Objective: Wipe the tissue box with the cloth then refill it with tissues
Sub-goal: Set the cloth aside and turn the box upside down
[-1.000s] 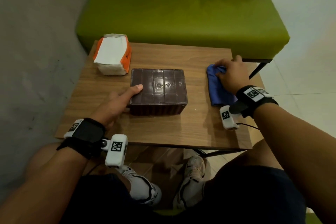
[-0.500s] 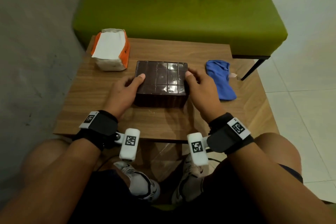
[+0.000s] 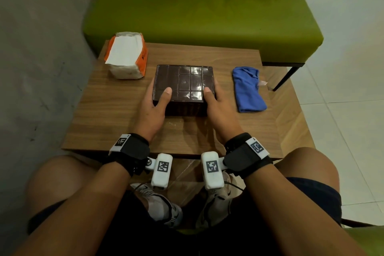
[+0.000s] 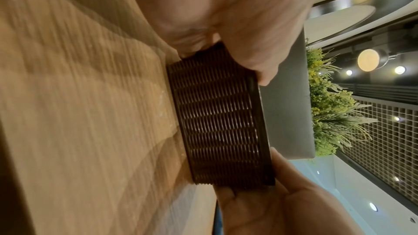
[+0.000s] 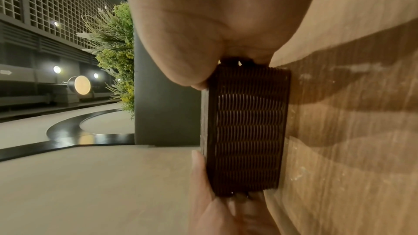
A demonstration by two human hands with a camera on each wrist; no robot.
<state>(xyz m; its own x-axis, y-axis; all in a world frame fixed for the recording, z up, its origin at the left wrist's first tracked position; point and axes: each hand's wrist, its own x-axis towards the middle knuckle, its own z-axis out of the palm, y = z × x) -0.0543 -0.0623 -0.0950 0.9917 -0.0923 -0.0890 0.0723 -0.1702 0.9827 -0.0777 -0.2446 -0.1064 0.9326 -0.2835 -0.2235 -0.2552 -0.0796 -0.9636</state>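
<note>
A dark brown tissue box with a glossy gridded top and ribbed sides sits mid-table. My left hand grips its left end, thumb on top and fingers down the side. At the box's right end my right hand grips the same way. The blue cloth lies folded to the right of the box, apart from both hands. An opened orange and white tissue pack rests at the table's back left.
The small wooden table stands against a green bench. A grey wall is on the left, white tiled floor on the right. My knees and shoes show below the table's near edge.
My right hand let go of the blue cloth and came left to the box's right end. Both thumbs have slid further onto the lid since half a second ago.
</note>
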